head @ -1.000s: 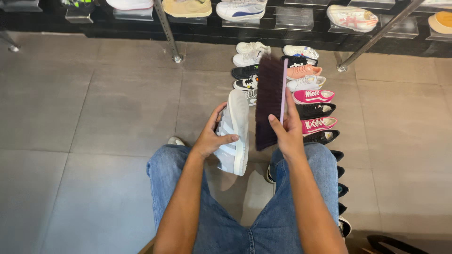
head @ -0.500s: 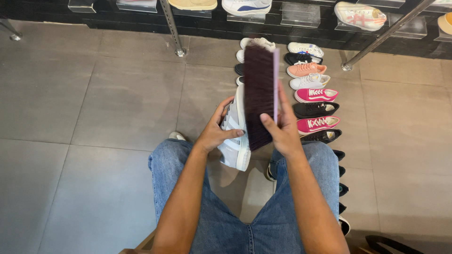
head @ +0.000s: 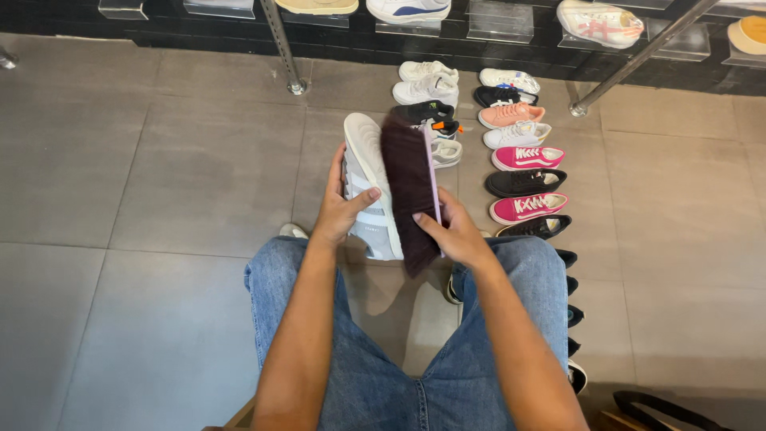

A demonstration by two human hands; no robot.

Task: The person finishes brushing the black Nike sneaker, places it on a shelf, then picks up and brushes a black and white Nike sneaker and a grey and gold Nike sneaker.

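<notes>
1. Grey floor tiles (head: 159, 160) fill the view, and a dark display shelf (head: 511, 48) runs along the top edge behind two slanted metal posts (head: 283, 48).
2. Held above the person's knees is a white sneaker (head: 369, 191) with pale grey stripes, turned on its side with the toe pointing away.
3. Curled round the sneaker's near side is the left hand (head: 341, 209); the thumb lies across the stripes, and the other fingers are hidden behind the shoe.
4. A long dark-bristled brush (head: 408, 191) lies against the sneaker's right side, bristles touching it.
5. Closed round the brush's lower end is the right hand (head: 456, 233), thumb on the bristle face; the brush's back shows only as a thin pale edge.
6. Blue jeans (head: 367, 375) cover both legs; a bit of white shoe (head: 292, 231) peeks out by the left knee.
7. On the floor beyond the brush stand two columns of shoes. The right column (head: 523, 156) shows seven clearly: white, black, salmon, white, pink, black, pink; darker ones below it are partly hidden by the right leg and hard to count.
8. The left column (head: 427, 88) shows about four shoes, white and black; the brush covers its lower part.
9. The shelf holds no containers, only clear stands; five shoes on them are cut off by the top edge (head: 598, 20).
10. A dark strap (head: 662, 411) lies at the lower right corner, cut off by the frame.
</notes>
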